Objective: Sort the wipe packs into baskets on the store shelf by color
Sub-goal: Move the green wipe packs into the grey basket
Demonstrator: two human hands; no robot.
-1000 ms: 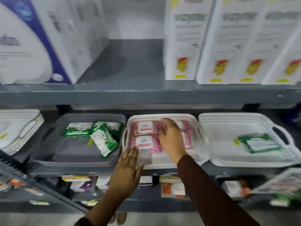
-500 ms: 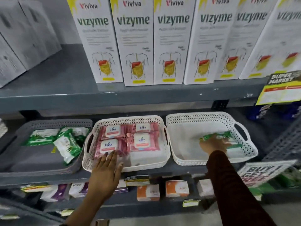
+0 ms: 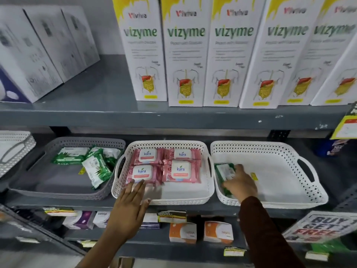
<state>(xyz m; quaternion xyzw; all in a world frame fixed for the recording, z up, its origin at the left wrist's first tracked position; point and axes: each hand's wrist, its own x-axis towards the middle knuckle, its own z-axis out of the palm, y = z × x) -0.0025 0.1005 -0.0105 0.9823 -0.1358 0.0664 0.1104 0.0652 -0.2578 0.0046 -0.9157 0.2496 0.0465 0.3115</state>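
Note:
Three baskets stand side by side on the middle shelf. The grey basket (image 3: 58,192) on the left holds several green wipe packs (image 3: 97,169). The middle white basket (image 3: 164,200) holds several pink packs (image 3: 180,171). In the right white basket (image 3: 309,198) lies one green pack (image 3: 225,172) at the left wall. My right hand (image 3: 241,182) is closed over that green pack, tilting it up. My left hand (image 3: 129,209) rests flat with spread fingers on the front rim of the middle basket, fingertips touching a pink pack.
Tall white Vizyme boxes (image 3: 185,55) line the shelf above, with grey boxes (image 3: 38,51) to their left. Another white basket (image 3: 13,147) shows at the far left edge. Small product boxes (image 3: 182,232) fill the lower shelf. A promo sign (image 3: 324,227) hangs at the lower right.
My right hand left the pink packs, went to the right basket and took hold of the green pack, dragging it to the basket's left side. My left hand stayed on the middle basket's rim.

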